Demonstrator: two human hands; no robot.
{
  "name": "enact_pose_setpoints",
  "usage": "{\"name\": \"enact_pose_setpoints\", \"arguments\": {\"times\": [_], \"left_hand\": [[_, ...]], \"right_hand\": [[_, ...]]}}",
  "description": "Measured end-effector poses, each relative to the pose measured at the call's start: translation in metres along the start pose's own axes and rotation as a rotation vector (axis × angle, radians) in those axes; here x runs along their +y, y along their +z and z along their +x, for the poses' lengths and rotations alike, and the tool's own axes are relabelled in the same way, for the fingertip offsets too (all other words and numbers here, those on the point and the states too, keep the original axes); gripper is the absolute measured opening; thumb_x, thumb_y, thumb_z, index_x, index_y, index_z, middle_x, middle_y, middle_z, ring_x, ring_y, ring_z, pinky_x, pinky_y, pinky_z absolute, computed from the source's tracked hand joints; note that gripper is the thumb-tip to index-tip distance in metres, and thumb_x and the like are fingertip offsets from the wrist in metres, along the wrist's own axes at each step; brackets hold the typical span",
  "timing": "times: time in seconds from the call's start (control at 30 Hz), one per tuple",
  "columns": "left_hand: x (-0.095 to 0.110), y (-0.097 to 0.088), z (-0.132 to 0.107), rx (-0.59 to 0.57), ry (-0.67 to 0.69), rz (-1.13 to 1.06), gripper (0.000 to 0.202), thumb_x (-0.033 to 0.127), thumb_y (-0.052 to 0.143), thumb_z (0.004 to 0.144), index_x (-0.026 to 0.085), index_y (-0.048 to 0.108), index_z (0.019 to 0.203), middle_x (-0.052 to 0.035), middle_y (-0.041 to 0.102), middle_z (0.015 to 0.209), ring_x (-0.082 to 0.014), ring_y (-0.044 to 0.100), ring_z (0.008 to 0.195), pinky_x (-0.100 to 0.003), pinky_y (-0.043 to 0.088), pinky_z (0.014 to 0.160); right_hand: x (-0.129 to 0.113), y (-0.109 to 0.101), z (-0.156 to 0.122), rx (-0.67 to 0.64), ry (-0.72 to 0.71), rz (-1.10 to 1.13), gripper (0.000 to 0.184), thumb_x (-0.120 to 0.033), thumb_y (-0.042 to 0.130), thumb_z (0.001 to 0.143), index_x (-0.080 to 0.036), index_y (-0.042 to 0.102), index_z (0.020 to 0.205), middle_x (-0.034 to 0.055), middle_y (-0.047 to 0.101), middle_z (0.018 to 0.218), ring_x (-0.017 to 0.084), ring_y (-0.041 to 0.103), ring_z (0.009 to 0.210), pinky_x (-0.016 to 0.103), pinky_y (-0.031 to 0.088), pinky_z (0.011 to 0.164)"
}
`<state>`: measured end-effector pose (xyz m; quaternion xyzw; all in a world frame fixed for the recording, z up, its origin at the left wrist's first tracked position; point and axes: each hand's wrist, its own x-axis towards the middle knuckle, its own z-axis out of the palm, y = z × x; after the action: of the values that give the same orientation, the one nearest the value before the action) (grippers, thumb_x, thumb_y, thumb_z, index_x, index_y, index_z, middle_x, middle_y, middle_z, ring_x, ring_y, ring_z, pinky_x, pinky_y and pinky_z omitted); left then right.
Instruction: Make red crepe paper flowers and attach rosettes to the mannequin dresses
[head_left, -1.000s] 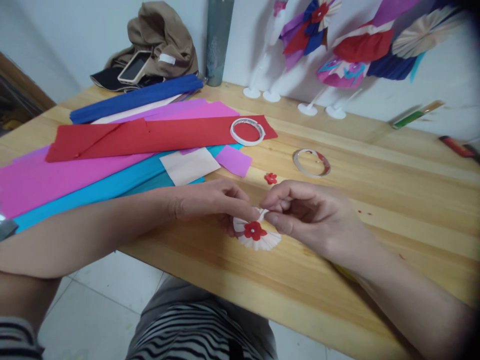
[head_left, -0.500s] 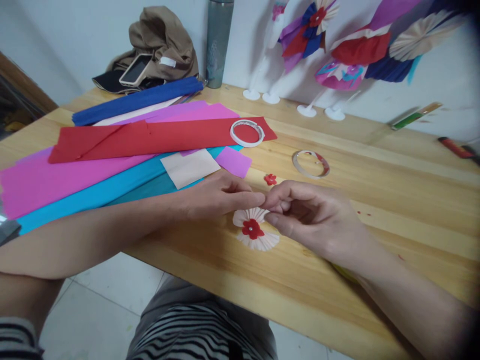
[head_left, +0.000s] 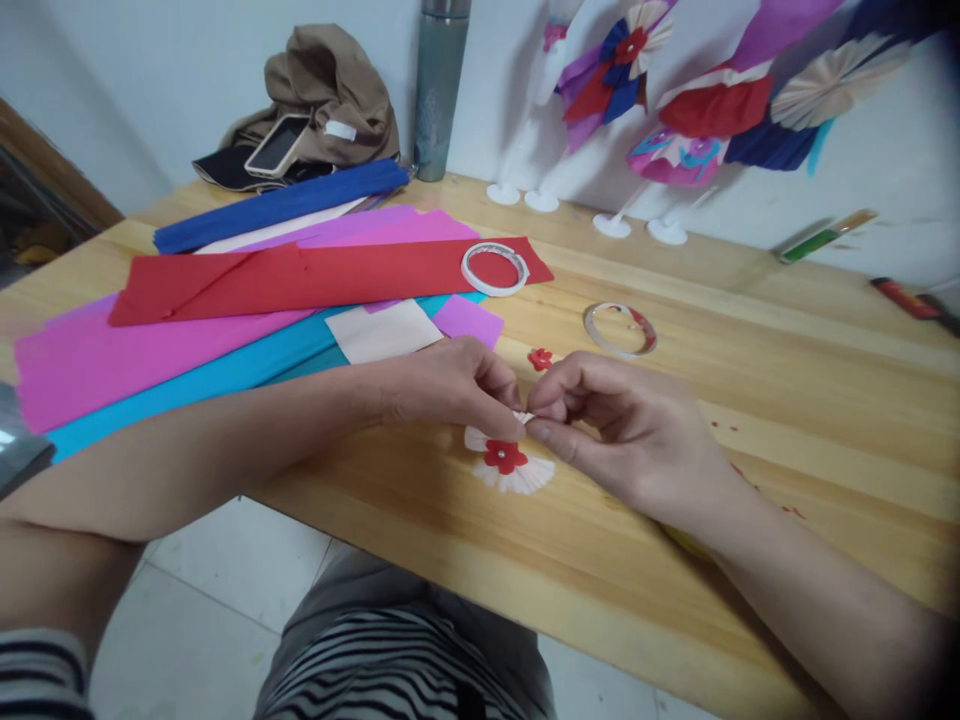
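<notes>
A small white pleated paper rosette (head_left: 517,473) with a red flower in its middle lies on the wooden table (head_left: 750,400). My left hand (head_left: 442,385) and my right hand (head_left: 622,430) meet at its top edge, and the fingertips of both pinch the paper there. A loose red paper flower (head_left: 540,358) lies just behind the hands.
Sheets of red, pink, blue and cyan crepe paper (head_left: 225,300) cover the left of the table. Two tape rings (head_left: 494,268) (head_left: 621,329) lie behind the hands. Paper pinwheels on white stands (head_left: 675,120), a bottle (head_left: 439,90), a bag with a phone (head_left: 315,100) line the wall.
The rosette has settled a little lower on the table. Both hands' fingertips have closed more tightly on its top edge. The view has shifted slightly.
</notes>
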<state>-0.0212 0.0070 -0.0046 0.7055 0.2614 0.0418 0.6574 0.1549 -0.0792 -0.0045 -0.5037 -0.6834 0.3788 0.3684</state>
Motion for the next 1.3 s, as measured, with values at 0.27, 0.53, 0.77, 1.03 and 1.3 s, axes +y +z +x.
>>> {"name": "enact_pose_setpoints", "arguments": {"times": [0.27,0.53,0.77,1.03,1.3], "left_hand": [[-0.001,0.0,0.004,-0.03,0.037,-0.042,0.01,0.021,0.067,0.061,0.013,0.064,0.058,0.0024,0.054,0.054,-0.0084,0.049,0.056,-0.02,0.036,0.052],[-0.005,0.002,0.002,-0.091,0.063,-0.056,0.005,0.016,0.065,0.062,0.012,0.068,0.06,-0.0006,0.062,0.057,-0.0095,0.056,0.057,-0.02,0.041,0.053],[-0.005,0.004,0.001,-0.099,0.079,-0.01,0.006,0.014,0.066,0.063,0.012,0.069,0.059,0.0013,0.058,0.054,-0.0062,0.05,0.052,-0.017,0.036,0.049],[-0.007,0.002,0.002,-0.084,0.059,-0.063,0.005,0.017,0.067,0.065,0.013,0.07,0.063,0.0003,0.062,0.058,-0.0081,0.056,0.055,-0.018,0.041,0.052],[-0.007,0.002,0.002,-0.01,0.013,-0.095,0.005,0.016,0.067,0.064,0.012,0.069,0.061,0.0003,0.062,0.057,-0.008,0.056,0.055,-0.018,0.041,0.053]], "right_hand": [[-0.002,-0.001,-0.001,-0.011,-0.033,-0.045,0.014,-0.02,0.071,0.077,-0.02,0.057,0.074,-0.0032,0.052,0.061,0.01,0.046,0.054,0.024,0.037,0.048],[0.0,0.0,0.002,-0.068,0.141,0.22,0.024,-0.021,0.08,0.068,-0.018,0.056,0.065,-0.0048,0.05,0.057,0.007,0.043,0.051,0.021,0.035,0.047],[0.009,-0.002,0.008,-0.238,0.211,0.449,0.024,-0.024,0.081,0.067,-0.016,0.058,0.063,-0.0025,0.058,0.061,0.007,0.049,0.054,0.021,0.038,0.05],[0.023,-0.001,0.007,-0.23,0.303,0.595,0.03,-0.03,0.084,0.066,-0.017,0.057,0.062,-0.0057,0.053,0.053,0.005,0.039,0.045,0.019,0.027,0.043],[0.017,-0.011,0.008,-0.233,0.264,0.572,0.031,-0.046,0.077,0.072,-0.017,0.064,0.071,-0.0014,0.058,0.058,0.007,0.045,0.048,0.021,0.033,0.045]]}}
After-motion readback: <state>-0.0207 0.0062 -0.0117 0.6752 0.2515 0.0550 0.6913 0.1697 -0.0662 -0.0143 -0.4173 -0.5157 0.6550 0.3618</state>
